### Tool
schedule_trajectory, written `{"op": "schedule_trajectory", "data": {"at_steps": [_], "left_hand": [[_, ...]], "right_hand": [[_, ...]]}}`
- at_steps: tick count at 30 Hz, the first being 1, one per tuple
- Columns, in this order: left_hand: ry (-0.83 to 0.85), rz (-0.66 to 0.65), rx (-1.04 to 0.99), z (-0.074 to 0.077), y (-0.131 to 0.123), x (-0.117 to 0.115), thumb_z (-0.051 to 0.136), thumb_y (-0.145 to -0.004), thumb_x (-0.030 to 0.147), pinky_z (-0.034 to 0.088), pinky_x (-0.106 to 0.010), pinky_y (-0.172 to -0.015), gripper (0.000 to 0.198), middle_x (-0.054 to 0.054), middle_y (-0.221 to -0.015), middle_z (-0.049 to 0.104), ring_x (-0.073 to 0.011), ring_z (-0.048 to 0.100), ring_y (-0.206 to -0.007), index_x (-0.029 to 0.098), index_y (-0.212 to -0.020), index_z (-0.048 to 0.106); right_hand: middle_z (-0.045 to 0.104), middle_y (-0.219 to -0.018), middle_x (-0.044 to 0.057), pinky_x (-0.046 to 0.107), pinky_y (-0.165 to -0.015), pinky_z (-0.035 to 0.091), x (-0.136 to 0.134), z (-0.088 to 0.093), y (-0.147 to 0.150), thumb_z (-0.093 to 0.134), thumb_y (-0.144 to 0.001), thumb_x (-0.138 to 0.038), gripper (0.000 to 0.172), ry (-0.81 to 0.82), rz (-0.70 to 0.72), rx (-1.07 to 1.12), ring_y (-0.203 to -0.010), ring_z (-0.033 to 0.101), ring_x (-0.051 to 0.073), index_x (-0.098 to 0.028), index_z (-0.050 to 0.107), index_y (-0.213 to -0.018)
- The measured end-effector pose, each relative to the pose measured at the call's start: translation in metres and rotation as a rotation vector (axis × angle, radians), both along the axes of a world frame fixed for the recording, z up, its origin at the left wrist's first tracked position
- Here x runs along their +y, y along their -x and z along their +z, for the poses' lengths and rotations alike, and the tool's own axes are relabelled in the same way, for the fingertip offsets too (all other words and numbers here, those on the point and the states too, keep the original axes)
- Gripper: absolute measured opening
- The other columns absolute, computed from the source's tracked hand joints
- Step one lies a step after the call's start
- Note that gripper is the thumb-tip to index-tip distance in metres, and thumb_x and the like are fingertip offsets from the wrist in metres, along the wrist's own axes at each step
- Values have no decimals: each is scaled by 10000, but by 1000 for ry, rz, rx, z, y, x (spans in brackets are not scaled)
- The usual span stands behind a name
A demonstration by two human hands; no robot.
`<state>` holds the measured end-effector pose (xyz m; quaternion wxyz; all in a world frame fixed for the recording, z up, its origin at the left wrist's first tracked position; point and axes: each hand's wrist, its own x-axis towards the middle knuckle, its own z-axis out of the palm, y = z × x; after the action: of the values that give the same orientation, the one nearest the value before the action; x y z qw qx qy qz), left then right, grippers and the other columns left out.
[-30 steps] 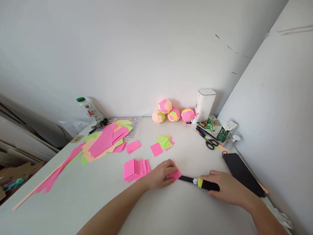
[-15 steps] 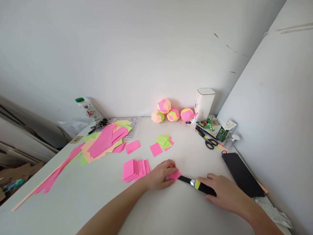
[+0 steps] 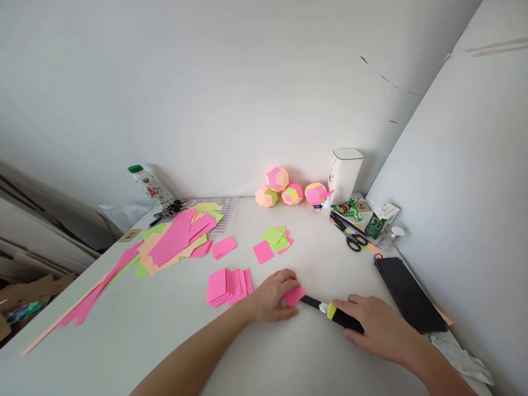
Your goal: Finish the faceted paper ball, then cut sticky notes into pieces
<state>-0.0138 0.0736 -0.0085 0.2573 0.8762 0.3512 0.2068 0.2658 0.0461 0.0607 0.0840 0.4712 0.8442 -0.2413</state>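
My left hand [image 3: 276,297] grips a small pink paper [image 3: 295,297] at the front middle of the table, thumb and fingers curled at its left side. In my right hand [image 3: 373,320] is a knife with a black and yellow handle [image 3: 344,318]. Its dark blade [image 3: 310,301] points left, and the tip meets or goes under the paper's right edge; which one, I cannot tell. Left of my left hand lies a stack of pink paper pieces [image 3: 218,286]. Beyond the hands are green paper squares [image 3: 275,236] and a pink square [image 3: 263,252].
A heap of coloured paper [image 3: 173,239] and long strips [image 3: 88,300] lie left. Paper balls [image 3: 276,179] and a white container [image 3: 346,176] stand by the wall. Scissors [image 3: 355,241] and a black phone [image 3: 408,294] are on the right. A bottle [image 3: 150,186] stands back left.
The knife and my right hand have shifted very slightly left toward the paper. My left hand and the pink paper stay almost in place.
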Motion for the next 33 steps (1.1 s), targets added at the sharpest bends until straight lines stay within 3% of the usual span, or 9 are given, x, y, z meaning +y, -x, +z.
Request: {"op": "schedule_trajectory", "data": {"at_steps": [5,14,18,33], "left_hand": [[-63,18,-55,0,-2,-1,571,-806,210,499,-358,-846,191,-119,-1126,536,-218,560,-969,188,-981,498],[9,27,-27,6,-2,-2,511,-856,197,501,-348,-827,27,-113,-1118,542,-201,574,-929,190,-839,491],[38,46,-19,7,-1,-2,441,-900,168,500,-341,-826,139,-102,-1101,553,-193,571,-945,195,-764,445],[76,23,-29,7,-1,-1,553,-837,180,501,-341,-819,141,-109,-1130,530,-186,577,-900,180,-727,465]], "right_hand": [[671,-997,95,353,-724,457,-1,0,0,563,-794,-288,501,-4,1,-10,-857,647,288,-260,585,-1294],[684,-988,101,350,-713,460,-7,0,4,560,-768,-261,500,15,-21,-18,-866,652,295,-250,607,-1266],[684,-994,104,348,-701,462,-7,-2,3,566,-772,-260,498,22,-27,-23,-856,655,295,-255,608,-1268],[673,-1065,134,360,-731,479,-9,-7,4,547,-799,-242,552,-10,-13,-56,-894,653,301,-222,543,-1350]]}}
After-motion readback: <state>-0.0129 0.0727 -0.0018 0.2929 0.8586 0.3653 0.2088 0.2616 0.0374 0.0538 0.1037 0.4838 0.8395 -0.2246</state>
